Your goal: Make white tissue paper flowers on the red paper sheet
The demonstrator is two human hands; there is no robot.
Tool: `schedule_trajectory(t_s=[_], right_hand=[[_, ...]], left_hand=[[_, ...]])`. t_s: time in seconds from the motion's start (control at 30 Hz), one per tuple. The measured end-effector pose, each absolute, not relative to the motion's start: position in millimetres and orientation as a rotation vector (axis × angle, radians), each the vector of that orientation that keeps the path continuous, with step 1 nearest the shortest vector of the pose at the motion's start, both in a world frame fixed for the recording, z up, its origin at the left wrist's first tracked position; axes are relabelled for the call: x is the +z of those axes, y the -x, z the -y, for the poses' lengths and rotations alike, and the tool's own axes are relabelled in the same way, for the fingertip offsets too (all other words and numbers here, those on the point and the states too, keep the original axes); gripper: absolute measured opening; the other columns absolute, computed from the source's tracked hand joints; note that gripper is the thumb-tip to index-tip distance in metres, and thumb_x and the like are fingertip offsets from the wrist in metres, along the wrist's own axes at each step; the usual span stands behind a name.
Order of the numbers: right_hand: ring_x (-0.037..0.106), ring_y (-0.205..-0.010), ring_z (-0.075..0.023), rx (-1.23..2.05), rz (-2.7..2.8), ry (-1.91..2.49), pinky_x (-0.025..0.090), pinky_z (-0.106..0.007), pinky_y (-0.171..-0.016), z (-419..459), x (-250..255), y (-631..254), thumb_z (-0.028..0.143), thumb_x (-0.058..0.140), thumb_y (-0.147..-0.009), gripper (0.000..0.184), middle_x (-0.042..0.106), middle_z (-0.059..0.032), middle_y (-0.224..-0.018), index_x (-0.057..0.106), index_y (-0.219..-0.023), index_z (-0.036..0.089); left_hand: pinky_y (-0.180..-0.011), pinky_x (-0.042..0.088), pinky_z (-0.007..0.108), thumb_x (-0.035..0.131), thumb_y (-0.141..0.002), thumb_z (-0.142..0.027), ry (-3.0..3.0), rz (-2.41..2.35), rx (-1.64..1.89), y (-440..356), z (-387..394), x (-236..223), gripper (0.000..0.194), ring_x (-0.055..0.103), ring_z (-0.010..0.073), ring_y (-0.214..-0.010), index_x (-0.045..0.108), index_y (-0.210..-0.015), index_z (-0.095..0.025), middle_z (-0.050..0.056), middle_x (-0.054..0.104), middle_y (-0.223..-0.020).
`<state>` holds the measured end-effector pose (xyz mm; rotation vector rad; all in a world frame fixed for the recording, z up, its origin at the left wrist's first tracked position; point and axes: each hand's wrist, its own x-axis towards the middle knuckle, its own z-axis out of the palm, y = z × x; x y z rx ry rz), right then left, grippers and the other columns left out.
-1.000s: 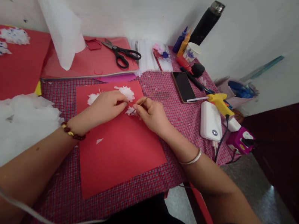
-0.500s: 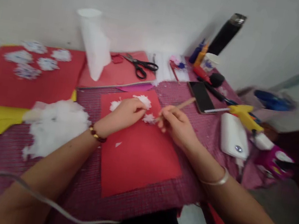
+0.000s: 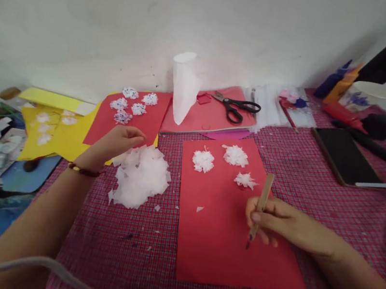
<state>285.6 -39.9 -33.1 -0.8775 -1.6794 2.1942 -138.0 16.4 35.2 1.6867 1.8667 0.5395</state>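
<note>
My right hand (image 3: 279,221) is closed around a thin wooden stick with a dark tip (image 3: 264,195), held upright over the lower right of a red sheet (image 3: 213,250). Three fluffy white paper tufts, one of them a small tuft (image 3: 245,180), sit on the sheet's upper part, and a small white scrap (image 3: 200,209) lies below them. To the left, my left hand (image 3: 120,143) hovers at the upper left edge of a heap of white paper pieces (image 3: 142,175). Its fingers are pressed together; whether anything is between them I cannot make out.
Behind stand a rolled white sheet (image 3: 183,87) and black-handled scissors (image 3: 235,109). Another red sheet (image 3: 102,125) bears several speckled tufts. At right lie a phone (image 3: 347,156), paint bottles (image 3: 334,84) and a paper cup (image 3: 365,93). A grey cable (image 3: 38,261) crosses the foreground.
The view has swung left. My left hand has left the tufts for the white paper heap. My right hand has drawn back from the small tuft toward the sheet's lower right, still holding the stick.
</note>
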Motion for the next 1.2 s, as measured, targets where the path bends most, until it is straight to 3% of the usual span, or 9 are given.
schedule_trajectory(t_s=[0.17,0.23,0.37,0.57,0.67,0.73,0.8,0.97,1.2], right_hand=[[0.052,-0.055,-0.0071,2.181,1.702,0.868,0.042,-0.015,-0.046,39.2,-34.9,-285.3,0.046,0.052,-0.095,0.032,0.057,-0.0004,-0.065,0.057,-0.087,0.015],[0.052,-0.055,-0.0071,2.18,1.698,0.872,0.042,-0.015,-0.046,39.4,-34.6,-285.2,0.046,0.052,-0.095,0.033,0.057,-0.0005,-0.065,0.057,-0.087,0.015],[0.052,-0.054,-0.007,2.163,1.711,0.908,0.042,-0.016,-0.046,40.3,-32.5,-283.9,0.048,0.054,-0.094,0.034,0.057,-0.0004,-0.065,0.057,-0.086,0.015],[0.053,-0.053,-0.0071,2.16,1.674,0.889,0.043,-0.016,-0.046,39.9,-30.7,-282.2,0.048,0.057,-0.091,0.034,0.057,0.0007,-0.063,0.057,-0.085,0.015],[0.054,-0.053,-0.0071,2.159,1.651,0.856,0.044,-0.015,-0.046,39.0,-31.0,-281.4,0.044,0.058,-0.092,0.03,0.058,0.0005,-0.063,0.058,-0.086,0.015],[0.055,-0.053,-0.0072,2.141,1.612,0.826,0.044,-0.015,-0.046,38.8,-31.1,-278.8,0.041,0.059,-0.092,0.028,0.061,-0.0001,-0.062,0.059,-0.086,0.014],[0.058,-0.053,-0.0075,2.06,1.537,0.792,0.045,-0.016,-0.047,39.5,-31.0,-274.0,0.038,0.06,-0.092,0.024,0.065,-0.0015,-0.064,0.061,-0.086,0.014],[0.06,-0.053,-0.0071,1.654,1.334,0.712,0.048,-0.019,-0.049,44.2,-28.3,-260.9,0.036,0.063,-0.09,0.02,0.074,-0.0033,-0.082,0.065,-0.098,0.017],[0.059,-0.062,-0.0075,1.43,1.421,0.637,0.05,-0.02,-0.056,50.3,-18.1,-251.7,0.03,0.058,-0.093,0.015,0.069,-0.0029,-0.085,0.064,-0.1,0.017]], left_hand=[[-0.073,0.053,0.032,0.063,-0.075,-0.037,-1.688,-1.632,0.421,142.4,-11.1,23.5,0.035,0.067,0.0217,-0.086,0.07,-0.104,-0.02,0.009,0.073,-0.103],[-0.085,0.052,0.037,0.062,-0.075,-0.036,-1.805,-1.593,0.388,139.7,-13.0,20.1,0.035,0.066,0.0242,-0.1,0.07,-0.106,-0.021,0.009,0.07,-0.113],[-0.097,0.046,0.042,0.061,-0.073,-0.039,-1.986,-1.659,0.377,135.3,-18.2,17.7,0.023,0.062,0.0276,-0.108,0.072,-0.083,-0.021,0.01,0.068,-0.114],[-0.085,0.049,0.037,0.062,-0.072,-0.038,-1.806,-1.79,0.533,123.8,4.2,53.3,0.019,0.061,0.0274,-0.106,0.064,-0.07,-0.019,0.012,0.06,-0.132],[-0.072,0.049,0.028,0.066,-0.073,-0.032,-1.667,-1.816,0.749,105.2,25.1,74.5,0.012,0.062,0.0203,-0.091,0.063,-0.072,-0.02,0.006,0.069,-0.106],[-0.06,0.046,0.023,0.068,-0.074,-0.028,-1.524,-1.762,0.865,86.5,35.8,78.3,0.009,0.058,0.0142,-0.07,0.064,-0.076,-0.02,0.001,0.066,-0.077],[-0.055,0.045,0.021,0.07,-0.073,-0.027,-1.428,-1.652,0.914,64.5,41.4,72.5,0.011,0.054,0.0109,-0.059,0.064,-0.078,-0.02,-0.002,0.061,-0.067],[-0.056,0.053,0.023,0.075,-0.068,-0.028,-1.351,-1.382,0.851,8.0,38.3,41.2,0.024,0.06,0.0116,-0.058,0.067,-0.089,-0.019,-0.001,0.066,-0.07],[-0.058,0.056,0.025,0.074,-0.07,-0.028,-1.434,-1.233,0.713,-34.5,25.4,21.7,0.024,0.068,0.0146,-0.064,0.068,-0.092,-0.021,0.002,0.073,-0.076]])
